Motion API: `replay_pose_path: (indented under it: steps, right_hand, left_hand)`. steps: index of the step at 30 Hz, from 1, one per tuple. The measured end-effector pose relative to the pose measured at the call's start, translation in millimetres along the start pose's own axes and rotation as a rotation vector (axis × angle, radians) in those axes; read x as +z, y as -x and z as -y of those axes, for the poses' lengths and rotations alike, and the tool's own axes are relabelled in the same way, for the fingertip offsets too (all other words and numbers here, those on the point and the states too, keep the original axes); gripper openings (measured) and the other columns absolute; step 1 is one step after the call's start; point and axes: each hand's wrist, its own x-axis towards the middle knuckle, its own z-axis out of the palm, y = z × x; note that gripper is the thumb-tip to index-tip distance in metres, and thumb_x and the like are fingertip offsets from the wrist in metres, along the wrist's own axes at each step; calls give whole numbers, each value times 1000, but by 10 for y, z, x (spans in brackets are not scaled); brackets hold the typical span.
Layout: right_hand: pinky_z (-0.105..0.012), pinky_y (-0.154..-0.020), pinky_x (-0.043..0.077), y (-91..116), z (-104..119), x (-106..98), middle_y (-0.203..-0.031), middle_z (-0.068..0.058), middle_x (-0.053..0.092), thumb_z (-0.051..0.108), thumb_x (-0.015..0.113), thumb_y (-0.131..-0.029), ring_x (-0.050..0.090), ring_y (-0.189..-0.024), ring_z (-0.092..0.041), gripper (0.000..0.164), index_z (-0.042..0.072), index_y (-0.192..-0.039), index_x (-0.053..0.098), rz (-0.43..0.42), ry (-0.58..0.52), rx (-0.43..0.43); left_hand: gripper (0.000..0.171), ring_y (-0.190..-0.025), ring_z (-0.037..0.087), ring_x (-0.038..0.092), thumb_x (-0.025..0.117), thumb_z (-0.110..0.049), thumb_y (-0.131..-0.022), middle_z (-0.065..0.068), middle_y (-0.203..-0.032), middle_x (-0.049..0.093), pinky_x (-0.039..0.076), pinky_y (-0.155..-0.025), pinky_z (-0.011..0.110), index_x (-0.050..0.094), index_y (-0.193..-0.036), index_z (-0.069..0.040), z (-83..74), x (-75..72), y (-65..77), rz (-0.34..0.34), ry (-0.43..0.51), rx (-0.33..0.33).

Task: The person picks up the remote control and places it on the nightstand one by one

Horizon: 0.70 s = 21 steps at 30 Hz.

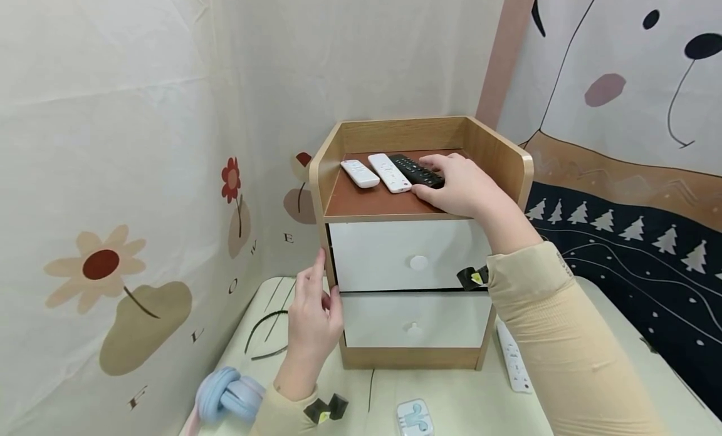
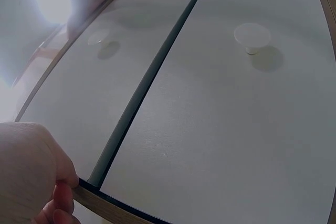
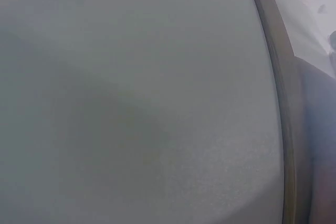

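Nearest you, a clear square case with pale blue earphones inside [image 1: 414, 417] lies on the pale greenish surface [image 1: 389, 392], so watch your sleeves if you pull back low. Your left hand [image 1: 312, 314] isn't gripping anything, fingers just resting along the left side of the wood-look cabinet with white drawers [image 1: 412, 358]. If that support slips while you lean on the top, I'd guess the whole thing could shift.

The black clip-like piece on your right cuff [image 1: 472, 278] hangs in front of the upper white drawer [image 1: 372, 254]. Swing left and it might snag that drawer's round white knob [image 1: 418, 262].

Up top, your right hand [image 1: 459, 182] has thumb and fingers pinched round the near end of the long black button-covered remote [image 1: 408, 166], which is on the reddish-brown top panel [image 1: 361, 204]. Can't tell if it's lifted at all; your right wrist view is basically blurry drawer. Holding just one end, it could pivot and knock the slim white remote [image 1: 389, 173] just beside it, then maybe the stubby white remote [image 1: 360, 174] further left. No lip at the front, so a shoved one could slide off. Behind them is the raised wooden back rail [image 1: 403, 135].
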Motion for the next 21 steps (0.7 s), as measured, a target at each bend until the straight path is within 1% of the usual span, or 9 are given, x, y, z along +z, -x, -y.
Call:
replay_pose_path:
  steps: [3, 8, 10, 12, 16, 21]
  right_hand:
    - [-58, -129, 38, 15, 9, 1, -162, -20, 54, 47, 65, -105, 45, -155, -38, 69, 17, -165, 50, -30, -18, -1]
    - [-59, -126, 42, 75, 22, 5, -161, -21, 52, 48, 65, -104, 49, -150, -38, 68, 19, -164, 51, -64, -53, 24]
    - [-60, -124, 43, 105, 24, 16, -158, -20, 54, 47, 65, -104, 51, -147, -38, 66, 19, -162, 53, -101, -64, 26]
    - [-60, -123, 44, 148, 29, 31, -156, -18, 56, 46, 65, -105, 52, -146, -38, 63, 18, -161, 55, -155, -75, 20]
    - [-60, -120, 45, 268, 27, 81, -152, -15, 60, 41, 66, -105, 55, -141, -37, 58, 16, -156, 59, -294, -83, -7]
    - [-59, -114, 48, 385, 20, 177, -145, -15, 63, 34, 68, -104, 55, -137, -38, 52, 14, -151, 63, -451, -76, -67]
  left_hand:
    - [84, -59, 11, 52, 70, 16, -87, 25, -116, 62, 44, -52, 17, 44, -165, -2, -7, 2, -10, -10, -1, 6]
    - [85, -59, 12, 52, 70, 17, -87, 26, -116, 62, 45, -52, 17, 44, -165, -2, -13, 8, -6, -15, 6, 9]
    - [85, -59, 11, 52, 70, 17, -87, 26, -117, 62, 44, -52, 17, 43, -165, -2, -10, 9, 4, -12, 8, 6]
    - [85, -59, 11, 53, 70, 16, -87, 25, -117, 62, 44, -52, 17, 43, -166, -2, -11, 11, 18, -7, 5, -3]
    - [84, -59, 10, 52, 70, 16, -88, 25, -116, 62, 45, -52, 16, 44, -166, -3, -28, 15, 44, -2, 8, -19]
    - [84, -59, 10, 52, 70, 17, -87, 25, -115, 62, 45, -53, 17, 44, -165, -2, -34, 7, 33, -13, 5, -12]
